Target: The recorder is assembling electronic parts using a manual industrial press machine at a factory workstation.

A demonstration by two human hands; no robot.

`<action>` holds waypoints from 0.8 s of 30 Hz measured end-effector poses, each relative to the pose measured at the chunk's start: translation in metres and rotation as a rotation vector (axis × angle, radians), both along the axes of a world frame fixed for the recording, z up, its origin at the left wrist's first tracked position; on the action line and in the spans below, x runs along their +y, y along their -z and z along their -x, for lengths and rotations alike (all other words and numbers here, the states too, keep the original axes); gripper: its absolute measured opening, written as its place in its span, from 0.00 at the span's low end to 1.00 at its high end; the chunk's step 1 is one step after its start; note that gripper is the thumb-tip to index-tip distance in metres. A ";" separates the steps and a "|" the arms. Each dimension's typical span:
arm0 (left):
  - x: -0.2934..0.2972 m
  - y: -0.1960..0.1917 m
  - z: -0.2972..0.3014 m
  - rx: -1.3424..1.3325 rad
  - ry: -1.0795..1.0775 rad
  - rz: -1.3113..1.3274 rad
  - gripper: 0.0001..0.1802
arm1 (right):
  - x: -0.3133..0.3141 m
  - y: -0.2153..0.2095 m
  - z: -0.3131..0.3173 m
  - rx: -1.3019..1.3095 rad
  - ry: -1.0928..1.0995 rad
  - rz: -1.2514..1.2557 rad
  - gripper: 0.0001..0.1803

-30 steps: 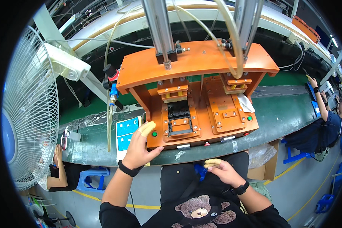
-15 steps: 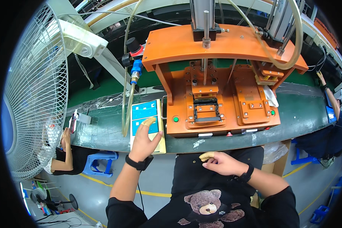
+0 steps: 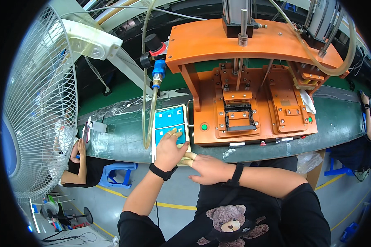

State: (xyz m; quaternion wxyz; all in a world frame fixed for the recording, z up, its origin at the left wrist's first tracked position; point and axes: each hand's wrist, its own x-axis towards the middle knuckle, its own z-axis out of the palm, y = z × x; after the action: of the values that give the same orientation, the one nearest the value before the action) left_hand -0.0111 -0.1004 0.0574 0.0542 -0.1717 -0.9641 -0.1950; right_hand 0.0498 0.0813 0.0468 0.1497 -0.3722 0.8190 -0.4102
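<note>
While the left hand [image 3: 170,150] rests flat with fingers apart on the blue sheet [image 3: 170,123], the right hand [image 3: 209,168] reaches in, fingers extended.

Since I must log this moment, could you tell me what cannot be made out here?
- Head view: the left hand covers the lower blue sheet, hiding any grip.
- The right hand fingertips vanish behind the left hand.
- The orange press top is cut off by the edge.

A factory assembly line: an orange pneumatic press jig [image 3: 251,82] beside a green conveyor belt [image 3: 123,140].
</note>
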 end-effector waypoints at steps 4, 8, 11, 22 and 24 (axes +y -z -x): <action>-0.013 0.002 0.016 -0.087 -0.020 -0.173 0.10 | -0.002 0.009 -0.004 0.061 0.051 -0.043 0.31; -0.093 0.011 0.071 -0.060 -0.347 -0.451 0.06 | -0.004 0.007 -0.004 0.080 0.066 -0.100 0.30; -0.189 0.005 0.089 0.183 -0.557 -0.386 0.12 | -0.005 0.000 -0.007 0.004 0.058 -0.032 0.29; -0.211 -0.061 -0.096 -0.032 -0.157 -1.656 0.26 | 0.132 -0.103 -0.009 0.765 0.652 0.088 0.21; -0.179 -0.057 -0.127 -0.035 -0.053 -1.585 0.25 | 0.142 -0.099 -0.003 0.744 0.696 0.012 0.17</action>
State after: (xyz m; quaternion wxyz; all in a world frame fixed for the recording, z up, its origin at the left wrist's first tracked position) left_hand 0.1159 -0.2792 0.1142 0.1500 -0.0560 -0.5426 -0.8246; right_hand 0.0533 0.2230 0.1460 -0.2996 -0.1989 0.8901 -0.2801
